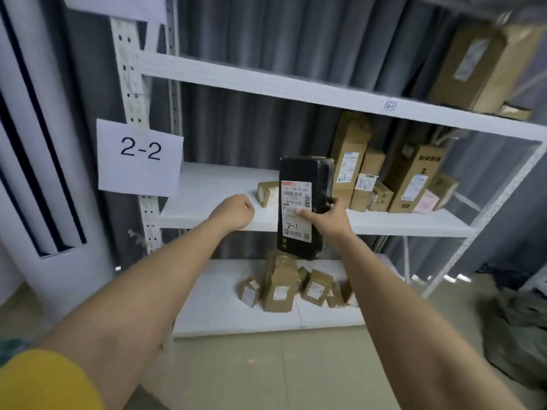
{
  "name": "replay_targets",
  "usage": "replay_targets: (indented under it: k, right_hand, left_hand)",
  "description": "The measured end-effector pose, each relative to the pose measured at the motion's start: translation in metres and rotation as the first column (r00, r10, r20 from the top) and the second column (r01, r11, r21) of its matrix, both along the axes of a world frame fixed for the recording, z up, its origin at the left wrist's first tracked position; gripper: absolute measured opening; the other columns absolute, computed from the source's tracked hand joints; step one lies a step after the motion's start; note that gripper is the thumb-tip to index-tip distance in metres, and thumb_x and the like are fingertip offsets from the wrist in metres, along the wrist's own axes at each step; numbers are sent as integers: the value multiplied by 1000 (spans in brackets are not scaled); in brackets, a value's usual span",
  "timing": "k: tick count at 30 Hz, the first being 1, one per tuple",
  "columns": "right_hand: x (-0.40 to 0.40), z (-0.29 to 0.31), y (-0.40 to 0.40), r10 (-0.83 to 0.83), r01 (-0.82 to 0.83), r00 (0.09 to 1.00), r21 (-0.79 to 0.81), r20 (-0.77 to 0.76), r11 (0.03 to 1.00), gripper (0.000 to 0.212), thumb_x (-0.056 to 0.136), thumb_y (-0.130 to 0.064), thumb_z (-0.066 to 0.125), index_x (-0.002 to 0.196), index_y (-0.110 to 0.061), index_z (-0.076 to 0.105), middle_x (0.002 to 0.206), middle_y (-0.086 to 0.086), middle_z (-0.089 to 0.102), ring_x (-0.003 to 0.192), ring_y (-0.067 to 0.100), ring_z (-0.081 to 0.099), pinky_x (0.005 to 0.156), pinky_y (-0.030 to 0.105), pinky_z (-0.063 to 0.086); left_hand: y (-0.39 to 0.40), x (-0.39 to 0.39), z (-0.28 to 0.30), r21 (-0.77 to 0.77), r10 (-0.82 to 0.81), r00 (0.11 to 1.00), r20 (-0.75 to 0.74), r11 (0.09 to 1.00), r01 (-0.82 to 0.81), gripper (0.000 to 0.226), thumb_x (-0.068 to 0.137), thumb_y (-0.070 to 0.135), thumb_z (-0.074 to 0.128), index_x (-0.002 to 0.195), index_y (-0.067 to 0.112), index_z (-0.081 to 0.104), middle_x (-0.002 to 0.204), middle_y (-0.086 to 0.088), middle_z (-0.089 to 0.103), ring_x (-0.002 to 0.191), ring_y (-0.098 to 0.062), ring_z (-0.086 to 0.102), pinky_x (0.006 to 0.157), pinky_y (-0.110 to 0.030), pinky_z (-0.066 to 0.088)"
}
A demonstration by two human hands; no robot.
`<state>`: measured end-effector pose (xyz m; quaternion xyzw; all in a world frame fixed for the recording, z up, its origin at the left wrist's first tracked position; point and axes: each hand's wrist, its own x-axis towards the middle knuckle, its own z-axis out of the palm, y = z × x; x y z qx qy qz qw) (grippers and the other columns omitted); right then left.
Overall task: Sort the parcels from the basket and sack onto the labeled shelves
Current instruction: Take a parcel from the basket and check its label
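Observation:
My right hand (327, 218) grips a black wrapped parcel (302, 176) upright in front of the middle shelf (207, 187), thumb on its white label, which has "2-1" handwritten on it. My left hand (236, 213) is curled into a loose fist and holds nothing, resting at the middle shelf's front edge left of the parcel. A paper sign "2-2" (139, 156) hangs on the left post. A small "2-1" tag (389, 106) marks the front of the shelf above.
Brown cartons (349, 155) stand at the right of the middle shelf, and a small one (266, 192) lies behind the black parcel. Several small cartons (279, 287) sit on the bottom shelf. A large carton (479, 66) is on the upper shelf. A grey-green sack (521, 329) lies on the floor at right.

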<state>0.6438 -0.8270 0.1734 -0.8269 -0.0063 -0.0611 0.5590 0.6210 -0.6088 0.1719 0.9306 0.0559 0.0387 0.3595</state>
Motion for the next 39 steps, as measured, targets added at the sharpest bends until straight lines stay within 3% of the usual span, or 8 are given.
replay_targets:
  k: [7, 11, 17, 21, 24, 30, 35, 39]
  right_hand:
    - [83, 80, -38, -88, 90, 980, -4, 178, 996, 66, 70, -29, 87, 111, -21, 36, 98, -9, 54, 99, 16, 57, 78, 32, 48]
    - [128, 132, -84, -165, 191, 938, -55, 306, 980, 75, 63, -42, 88, 116, -22, 38, 112, -5, 57, 102, 17, 59, 85, 38, 55]
    - [193, 208, -171, -202, 229, 858, 1, 472, 973, 71, 63, -50, 85, 113, -27, 40, 116, -3, 61, 107, 20, 62, 88, 46, 56]
    - [237, 251, -232, -206, 267, 821, -40, 533, 963, 96, 50, -71, 78, 125, -24, 41, 123, -1, 57, 112, 21, 60, 90, 48, 55]
    - [267, 280, -279, -198, 285, 807, -73, 556, 956, 104, 40, -81, 72, 123, -25, 42, 120, -2, 59, 108, 21, 62, 87, 47, 56]
    - [320, 310, -368, -200, 280, 785, -47, 587, 959, 94, 39, -76, 72, 114, -27, 44, 113, -3, 61, 102, 21, 64, 83, 48, 57]
    - [367, 304, -421, -198, 255, 791, -17, 579, 967, 86, 56, -64, 81, 124, -25, 46, 116, -4, 61, 106, 21, 62, 85, 45, 56]
    - [399, 294, -449, -249, 267, 793, 51, 556, 962, 95, 44, -78, 73, 121, -27, 50, 116, -6, 61, 103, 17, 61, 82, 42, 57]
  left_hand:
    - [-56, 102, 97, 99, -123, 974, 191, 989, 105, 15, 96, 24, 44, 101, 24, 57, 105, 2, 64, 94, -20, 60, 81, -35, 50]
    - [-100, 147, 161, 190, -185, 934, 305, 973, 130, 21, 95, 28, 44, 109, 23, 59, 112, 3, 63, 97, -20, 59, 86, -36, 50]
    - [-190, 205, 249, 312, -203, 850, 486, 949, 49, 26, 97, 25, 40, 115, 20, 59, 117, -1, 62, 100, -23, 57, 76, -30, 44]
    - [-261, 242, 289, 306, -188, 800, 570, 952, 6, 23, 98, 25, 42, 112, 19, 59, 112, -1, 63, 95, -20, 56, 70, -30, 43]
    - [-313, 266, 312, 300, -173, 785, 595, 954, -17, 23, 97, 25, 42, 112, 19, 60, 112, -2, 62, 98, -22, 57, 76, -33, 46]
    - [-391, 317, 336, 357, -161, 773, 613, 930, -90, 29, 96, 25, 40, 119, 17, 55, 118, -3, 59, 104, -24, 55, 80, -36, 48]
    - [-426, 357, 341, 381, -140, 809, 571, 918, -111, 32, 96, 28, 40, 123, 17, 52, 124, -4, 55, 110, -25, 53, 85, -36, 47]
    - [-453, 394, 336, 350, -143, 819, 555, 934, -74, 32, 96, 29, 41, 124, 17, 53, 126, -3, 56, 112, -25, 53, 88, -35, 46]
